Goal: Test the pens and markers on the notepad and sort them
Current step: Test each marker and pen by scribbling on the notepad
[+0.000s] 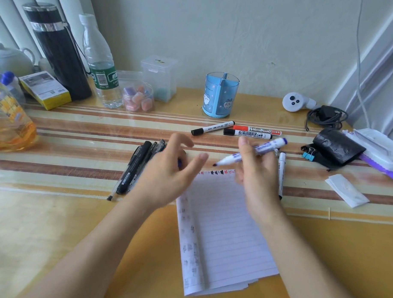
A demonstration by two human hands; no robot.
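My right hand (255,171) holds an uncapped blue whiteboard marker (261,149), its tip pointing left just above the top of the lined notepad (221,227). Red and black test marks show along the notepad's top edge. My left hand (168,168) hovers left of the tip with a small blue cap (179,163) tucked in the palm. Three capped markers lie behind: a black one (212,128), a red one (256,130) and another black one (247,134). One more marker (281,174) lies right of my right hand. Several black pens (137,166) lie to the left.
A blue pen holder (220,95) stands at the back. At the back left are a black flask (58,52), a water bottle (100,63) and clear boxes (159,78). On the right lie a black bag (336,147), binder clips (309,154), a tissue pack (378,150) and folded paper (346,191).
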